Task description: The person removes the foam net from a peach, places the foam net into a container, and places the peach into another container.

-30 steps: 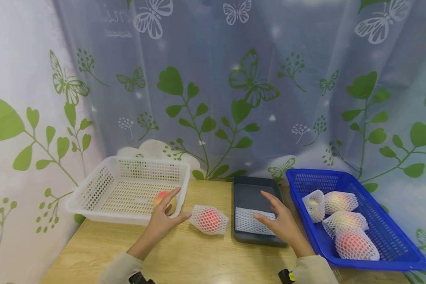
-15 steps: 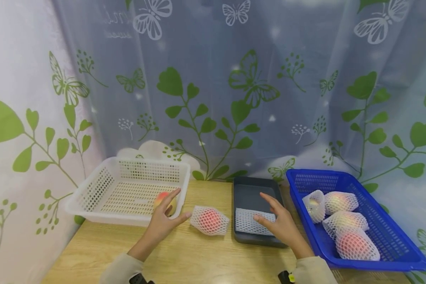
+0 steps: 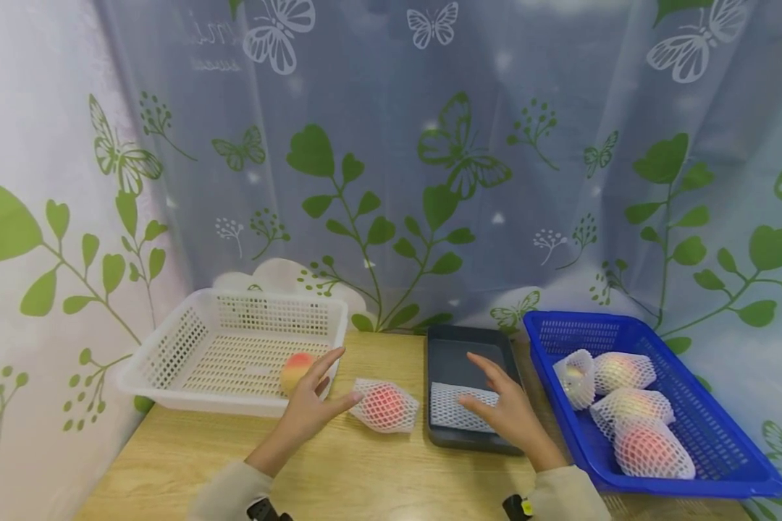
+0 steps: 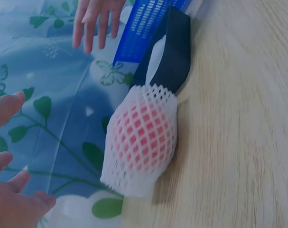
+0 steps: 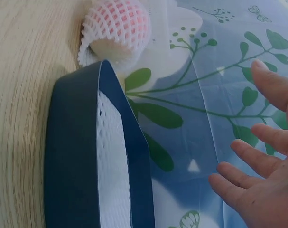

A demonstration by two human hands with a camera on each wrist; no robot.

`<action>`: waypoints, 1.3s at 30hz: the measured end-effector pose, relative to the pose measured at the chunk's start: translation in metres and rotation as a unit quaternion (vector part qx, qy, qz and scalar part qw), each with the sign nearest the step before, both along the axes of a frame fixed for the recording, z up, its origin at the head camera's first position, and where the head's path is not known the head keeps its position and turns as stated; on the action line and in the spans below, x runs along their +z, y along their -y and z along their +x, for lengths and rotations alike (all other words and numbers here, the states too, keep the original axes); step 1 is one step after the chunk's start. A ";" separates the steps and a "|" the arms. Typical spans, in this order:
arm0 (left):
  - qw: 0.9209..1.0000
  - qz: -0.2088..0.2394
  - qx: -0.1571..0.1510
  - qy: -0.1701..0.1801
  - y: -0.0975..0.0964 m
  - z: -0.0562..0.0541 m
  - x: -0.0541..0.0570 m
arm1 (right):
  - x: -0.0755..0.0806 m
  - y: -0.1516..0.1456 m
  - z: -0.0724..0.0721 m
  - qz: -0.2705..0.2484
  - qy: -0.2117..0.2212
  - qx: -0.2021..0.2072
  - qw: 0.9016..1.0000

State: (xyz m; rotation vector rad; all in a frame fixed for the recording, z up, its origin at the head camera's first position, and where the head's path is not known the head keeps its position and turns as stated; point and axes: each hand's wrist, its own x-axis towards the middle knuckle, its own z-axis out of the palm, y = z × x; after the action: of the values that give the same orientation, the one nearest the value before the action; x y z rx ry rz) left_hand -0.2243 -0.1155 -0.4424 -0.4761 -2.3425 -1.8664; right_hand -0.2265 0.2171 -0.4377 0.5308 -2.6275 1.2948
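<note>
Both grips are open and empty, the left hand [image 3: 313, 409] just beside the netted peach [image 3: 384, 405] on the bench [image 3: 365, 470], the right hand [image 3: 505, 412] over the dark tray [image 3: 469, 347]; one bare peach [image 3: 296, 370] lies in the white basket [image 3: 169, 347], four wrapped ones wait in the blue basket [image 3: 691, 362].

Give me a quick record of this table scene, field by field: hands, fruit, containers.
left hand: left hand, fingers spread, holding nothing, beside the netted peach
right hand: right hand, fingers spread, holding nothing, over the dark tray
loose fruit: netted peach lying on the wooden table
white basket: white basket with one bare peach
dark tray: dark tray with an empty foam net
blue basket: blue basket with four netted fruits
</note>
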 end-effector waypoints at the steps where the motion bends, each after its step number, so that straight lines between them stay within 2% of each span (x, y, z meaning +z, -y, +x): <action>1: 1.000 -0.002 -0.003 0.002 -0.003 0.000 0.000 | -0.001 0.002 -0.001 -0.001 0.004 0.002 1.000; 5: 1.000 -0.005 -0.011 0.007 -0.016 -0.002 -0.002 | -0.005 0.013 -0.006 -0.006 0.021 0.015 1.000; 10: 0.999 -0.030 -0.012 0.009 -0.029 -0.004 -0.012 | -0.011 0.028 -0.012 -0.004 0.037 0.030 0.999; 15: 0.996 -0.089 0.030 0.014 -0.038 -0.005 -0.024 | -0.018 0.046 -0.016 0.001 0.052 0.047 0.998; 19: 0.992 -0.112 0.059 0.011 -0.042 -0.006 -0.035 | -0.025 0.058 -0.019 0.006 0.055 0.071 0.996; 25: 0.991 -0.110 0.070 -0.014 -0.044 -0.010 -0.054 | -0.037 0.072 -0.025 0.033 0.059 0.108 0.992; 30: 0.991 -0.108 0.069 -0.031 -0.042 -0.014 -0.066 | -0.045 0.081 -0.031 0.060 0.053 0.127 0.989; 39: 0.995 -0.076 0.062 0.017 -0.040 -0.017 -0.073 | -0.056 0.097 -0.038 0.080 0.050 0.131 0.987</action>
State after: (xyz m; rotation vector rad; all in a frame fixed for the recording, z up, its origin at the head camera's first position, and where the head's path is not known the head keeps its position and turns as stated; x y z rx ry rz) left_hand -0.2411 -0.0754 -0.5159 -0.3078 -2.4864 -1.6640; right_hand -0.2648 0.1203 -0.4934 0.8839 -2.8375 1.2118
